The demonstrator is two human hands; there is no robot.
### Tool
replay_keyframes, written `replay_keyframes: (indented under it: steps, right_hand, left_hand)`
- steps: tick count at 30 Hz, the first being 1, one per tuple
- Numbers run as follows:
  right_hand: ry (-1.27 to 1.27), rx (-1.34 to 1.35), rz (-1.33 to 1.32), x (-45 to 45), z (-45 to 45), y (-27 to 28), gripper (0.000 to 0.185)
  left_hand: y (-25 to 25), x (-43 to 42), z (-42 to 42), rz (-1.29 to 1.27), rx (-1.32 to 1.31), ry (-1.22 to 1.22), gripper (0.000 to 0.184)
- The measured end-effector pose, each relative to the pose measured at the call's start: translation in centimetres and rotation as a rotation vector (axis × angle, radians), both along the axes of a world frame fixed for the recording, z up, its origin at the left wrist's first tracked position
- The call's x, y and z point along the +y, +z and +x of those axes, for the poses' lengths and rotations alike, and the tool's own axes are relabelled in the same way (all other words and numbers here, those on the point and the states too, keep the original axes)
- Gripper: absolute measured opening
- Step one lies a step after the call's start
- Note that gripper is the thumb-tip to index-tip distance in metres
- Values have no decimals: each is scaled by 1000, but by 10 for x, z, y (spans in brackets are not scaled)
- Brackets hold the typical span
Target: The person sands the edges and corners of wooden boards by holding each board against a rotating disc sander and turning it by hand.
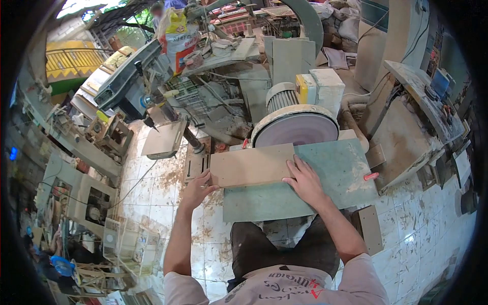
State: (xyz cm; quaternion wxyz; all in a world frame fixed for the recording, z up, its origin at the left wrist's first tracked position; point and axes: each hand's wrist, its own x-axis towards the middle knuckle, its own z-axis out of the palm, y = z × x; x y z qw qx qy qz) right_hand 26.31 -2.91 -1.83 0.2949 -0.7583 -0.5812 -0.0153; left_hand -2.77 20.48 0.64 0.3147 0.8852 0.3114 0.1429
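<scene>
A flat rectangular wooden board (252, 165) lies on the green table (264, 204) of a disc sander. Its far edge is at the foot of the round sanding disc (300, 131); whether they touch I cannot tell. My left hand (197, 190) grips the board's left end, which reaches past the table's edge, with the thumb toward the near corner. At the other end, my right hand (306, 184) holds the board, its fingers over the top and the thumb by the near edge. Both palms are hidden from view.
Behind the disc sit its motor (282, 96) and a yellow-and-white box (320, 91). A drill press (147, 109) stands at the left. Red handles (371, 177) stick out at the table's right. A wooden block (367, 230) is below it. Plastic crates (131, 246) rest on the dusty tiled floor.
</scene>
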Motion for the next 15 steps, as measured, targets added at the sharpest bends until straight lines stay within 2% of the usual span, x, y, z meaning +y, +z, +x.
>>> replay_keyframes:
  steps: [11, 15]
  right_hand:
    - [-29, 13, -12, -24, 25, 4, 58]
    - [-36, -6, -36, -30, 35, 4, 61]
  left_hand:
    - [21, -28, 36, -20, 60, 11, 59]
    - [22, -35, 44, 64, 103, -35, 58]
